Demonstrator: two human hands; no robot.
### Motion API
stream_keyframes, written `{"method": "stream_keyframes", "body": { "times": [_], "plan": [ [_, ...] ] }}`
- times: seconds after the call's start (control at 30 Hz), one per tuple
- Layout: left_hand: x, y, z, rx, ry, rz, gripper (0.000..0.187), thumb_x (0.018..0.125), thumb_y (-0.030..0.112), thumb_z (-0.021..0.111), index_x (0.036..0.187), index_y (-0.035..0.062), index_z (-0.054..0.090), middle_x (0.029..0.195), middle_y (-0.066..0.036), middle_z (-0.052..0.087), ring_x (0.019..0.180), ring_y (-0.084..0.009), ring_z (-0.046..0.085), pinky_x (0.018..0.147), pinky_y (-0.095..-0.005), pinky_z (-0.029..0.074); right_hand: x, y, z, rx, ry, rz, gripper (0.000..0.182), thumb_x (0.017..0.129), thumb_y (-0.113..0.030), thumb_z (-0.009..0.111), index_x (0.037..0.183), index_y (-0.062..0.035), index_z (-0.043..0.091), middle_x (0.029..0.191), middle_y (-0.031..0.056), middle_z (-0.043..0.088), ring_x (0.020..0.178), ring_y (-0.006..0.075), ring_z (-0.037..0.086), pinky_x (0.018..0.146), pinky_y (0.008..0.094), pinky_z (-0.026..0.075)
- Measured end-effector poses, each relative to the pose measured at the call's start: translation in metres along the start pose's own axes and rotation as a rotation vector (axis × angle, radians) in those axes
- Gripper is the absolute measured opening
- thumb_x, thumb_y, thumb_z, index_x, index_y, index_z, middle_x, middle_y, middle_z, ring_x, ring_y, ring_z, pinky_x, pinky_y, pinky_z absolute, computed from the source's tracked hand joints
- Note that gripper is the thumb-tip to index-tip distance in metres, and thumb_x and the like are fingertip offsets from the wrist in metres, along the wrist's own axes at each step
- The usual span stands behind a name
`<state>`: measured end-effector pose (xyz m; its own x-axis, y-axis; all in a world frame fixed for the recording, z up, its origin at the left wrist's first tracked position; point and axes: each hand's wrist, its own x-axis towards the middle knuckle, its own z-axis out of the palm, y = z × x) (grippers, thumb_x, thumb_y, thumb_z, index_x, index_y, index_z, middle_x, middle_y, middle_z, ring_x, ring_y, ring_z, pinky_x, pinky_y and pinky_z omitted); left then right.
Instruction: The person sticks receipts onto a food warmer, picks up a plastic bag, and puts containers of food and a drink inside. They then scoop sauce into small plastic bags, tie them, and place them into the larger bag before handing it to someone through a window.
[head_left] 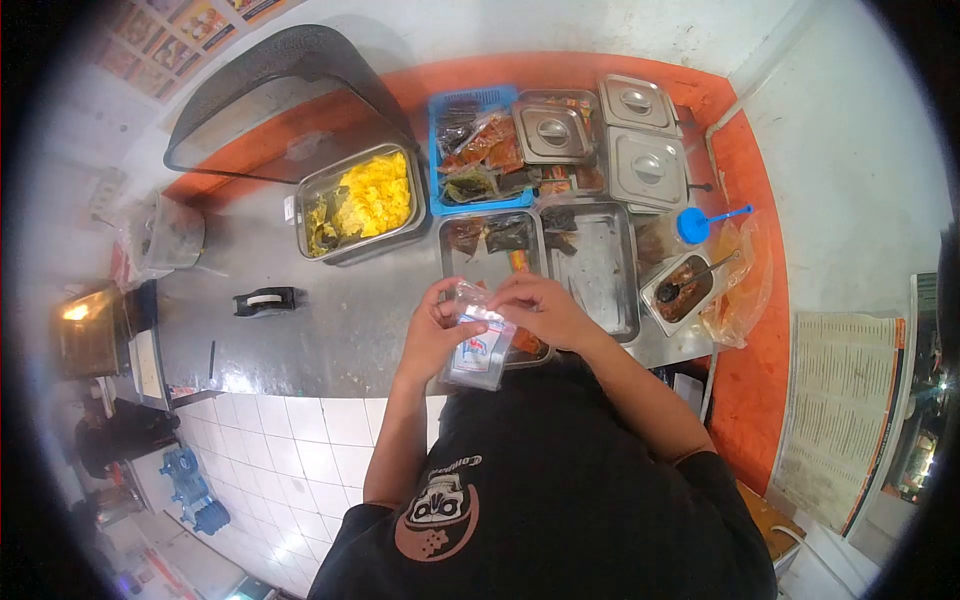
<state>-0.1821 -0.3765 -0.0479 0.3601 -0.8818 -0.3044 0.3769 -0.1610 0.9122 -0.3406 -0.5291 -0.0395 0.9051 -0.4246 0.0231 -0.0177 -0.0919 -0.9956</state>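
My left hand grips a clear plastic bag with blue and red print, holding it up over the counter's front edge. At the bag's top edge, the fingers of my right hand are pinched on the plastic. Right behind and under my hands is a metal tray with small dark and orange packets in it. Beside it, to the right, a second metal tray holds a few dark packets at its far left corner.
A metal pan of yellow food stands at the back left. Behind the trays are a blue basket of packets and lidded steel containers. A small pan with a ladle is at right; a black-handled object lies left.
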Motion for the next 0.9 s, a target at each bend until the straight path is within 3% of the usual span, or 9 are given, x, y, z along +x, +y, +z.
{"method": "stream_keyframes", "body": {
  "times": [0.07,0.17,0.4,0.47,0.6,0.7,0.8,0.9],
  "plan": [
    [0.004,0.000,-0.001,0.011,-0.070,-0.021,0.071,0.076,-0.009,0.073,0.136,0.0023,0.037,0.103,-0.014,0.070,0.094,-0.0158,0.066,0.081,-0.0287,0.054,0.000,0.004,-0.001,0.158,0.021,0.312,0.017,0.088,-0.008,0.064,0.104,-0.0015,0.068,0.093,0.0027,0.065,0.083,0.0104,0.061,0.076,0.0255,0.049],
    [0.007,0.010,-0.001,0.060,-0.108,-0.078,0.075,0.073,-0.008,0.075,0.138,0.0017,0.039,0.100,-0.013,0.070,0.092,-0.0147,0.066,0.079,-0.0277,0.054,-0.001,0.007,-0.002,0.160,0.086,0.309,0.017,0.086,-0.007,0.065,0.102,-0.0001,0.068,0.087,0.0013,0.065,0.078,0.0086,0.060,0.071,0.0236,0.049],
    [0.022,0.002,-0.005,0.068,-0.260,-0.102,0.079,0.069,-0.006,0.078,0.138,0.0027,0.041,0.096,-0.010,0.071,0.094,-0.0129,0.064,0.087,-0.0275,0.047,-0.001,0.006,-0.017,0.233,-0.031,0.511,0.022,0.082,-0.006,0.068,0.103,0.0018,0.068,0.093,0.0060,0.067,0.081,0.0108,0.062,0.073,0.0257,0.050],
    [0.024,0.000,-0.004,0.117,-0.303,-0.099,0.078,0.066,-0.009,0.077,0.136,0.0025,0.043,0.108,-0.008,0.067,0.098,-0.0135,0.063,0.086,-0.0278,0.048,-0.003,0.012,-0.017,0.238,-0.060,0.468,0.023,0.082,-0.007,0.068,0.102,0.0025,0.068,0.090,0.0052,0.066,0.079,0.0103,0.061,0.069,0.0250,0.050],
    [0.024,0.000,0.001,0.158,-0.297,-0.118,0.078,0.066,-0.008,0.079,0.136,0.0019,0.043,0.111,-0.007,0.065,0.099,-0.0135,0.062,0.087,-0.0283,0.048,-0.009,0.016,-0.018,0.397,-0.014,0.600,0.023,0.081,-0.008,0.069,0.101,0.0018,0.068,0.088,0.0047,0.065,0.075,0.0112,0.062,0.066,0.0251,0.050],
    [0.025,-0.007,0.003,0.174,-0.297,-0.101,0.076,0.067,-0.006,0.080,0.134,0.0015,0.044,0.108,-0.007,0.065,0.097,-0.0135,0.063,0.087,-0.0281,0.048,-0.019,0.019,-0.021,0.547,0.013,0.673,0.022,0.080,-0.007,0.069,0.100,0.0014,0.068,0.088,0.0058,0.065,0.074,0.0121,0.062,0.065,0.0256,0.050],
    [0.025,-0.011,0.006,0.209,-0.284,-0.114,0.068,0.068,-0.004,0.080,0.128,0.0010,0.048,0.106,-0.007,0.065,0.097,-0.0130,0.062,0.085,-0.0273,0.049,-0.025,0.027,-0.022,0.535,-0.048,0.593,0.018,0.083,-0.004,0.066,0.099,0.0015,0.068,0.092,0.0037,0.065,0.078,0.0118,0.061,0.068,0.0248,0.048],
    [0.026,-0.018,0.008,0.233,-0.298,-0.143,0.057,0.069,-0.003,0.080,0.119,0.0011,0.052,0.105,-0.008,0.065,0.096,-0.0124,0.062,0.082,-0.0270,0.050,-0.029,0.037,-0.022,0.557,-0.020,0.669,0.020,0.081,-0.004,0.067,0.099,0.0025,0.069,0.084,0.0060,0.066,0.076,0.0126,0.062,0.067,0.0260,0.049]
  ]
}}
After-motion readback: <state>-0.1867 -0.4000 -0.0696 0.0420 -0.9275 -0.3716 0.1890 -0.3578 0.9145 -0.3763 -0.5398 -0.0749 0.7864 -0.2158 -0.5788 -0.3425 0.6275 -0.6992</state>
